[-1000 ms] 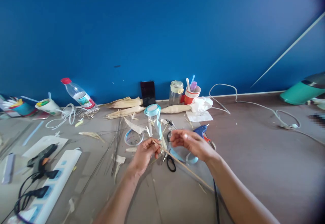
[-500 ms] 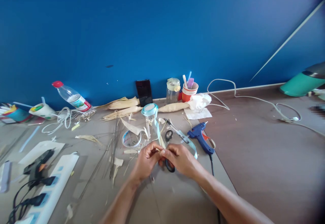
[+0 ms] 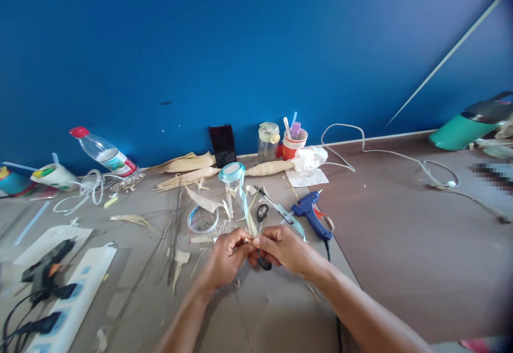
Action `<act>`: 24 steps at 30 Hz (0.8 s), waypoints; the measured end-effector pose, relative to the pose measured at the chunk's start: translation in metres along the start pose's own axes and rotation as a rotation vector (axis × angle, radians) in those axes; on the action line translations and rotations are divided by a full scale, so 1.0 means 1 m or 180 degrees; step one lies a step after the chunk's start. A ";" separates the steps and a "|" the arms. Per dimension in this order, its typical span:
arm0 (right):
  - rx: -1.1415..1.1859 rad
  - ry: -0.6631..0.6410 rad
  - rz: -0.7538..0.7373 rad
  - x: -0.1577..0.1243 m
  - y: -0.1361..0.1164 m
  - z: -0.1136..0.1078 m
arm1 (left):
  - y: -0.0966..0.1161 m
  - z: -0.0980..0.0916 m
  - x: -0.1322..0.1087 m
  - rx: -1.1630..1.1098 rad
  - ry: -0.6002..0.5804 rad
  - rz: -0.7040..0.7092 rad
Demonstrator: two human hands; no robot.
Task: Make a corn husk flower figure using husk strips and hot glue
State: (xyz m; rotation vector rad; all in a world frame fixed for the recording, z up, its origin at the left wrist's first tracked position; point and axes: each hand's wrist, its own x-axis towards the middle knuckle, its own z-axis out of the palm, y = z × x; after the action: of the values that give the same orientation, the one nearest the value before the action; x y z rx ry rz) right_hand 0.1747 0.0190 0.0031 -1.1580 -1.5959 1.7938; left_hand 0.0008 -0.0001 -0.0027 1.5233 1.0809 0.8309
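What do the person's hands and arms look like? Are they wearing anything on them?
The left hand and right hand are both bare: no gloves, and I see no rings. The left forearm and right forearm are bare too, with no sleeve, watch or bracelet showing.

No legible text, bottle label [image 3: 119, 163] too small

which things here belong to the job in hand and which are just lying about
Probably the job:
- pale piece pinched by left hand and right hand
- scissors
- ribbon roll
- dried husks
- blue glue gun

Seemingly just lying about:
- red-capped bottle
- phone
- lidded jar
- green flask
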 end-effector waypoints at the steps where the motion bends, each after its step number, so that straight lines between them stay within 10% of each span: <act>1: 0.0088 -0.0064 0.0034 0.000 -0.001 0.000 | 0.001 0.000 -0.001 0.0133 0.0008 0.0064; 12: 0.1492 0.0260 0.0171 -0.022 -0.027 -0.045 | -0.016 -0.008 0.007 -0.0016 0.0764 -0.0317; 24: -0.0749 0.0462 -0.0480 -0.012 -0.007 -0.011 | -0.023 -0.005 0.010 -0.0947 0.0838 -0.0451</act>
State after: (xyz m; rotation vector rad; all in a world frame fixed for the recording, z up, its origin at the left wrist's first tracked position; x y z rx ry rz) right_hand 0.1889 0.0175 0.0132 -1.2049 -1.7904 1.4237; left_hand -0.0048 0.0125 -0.0243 1.0980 1.1804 1.0617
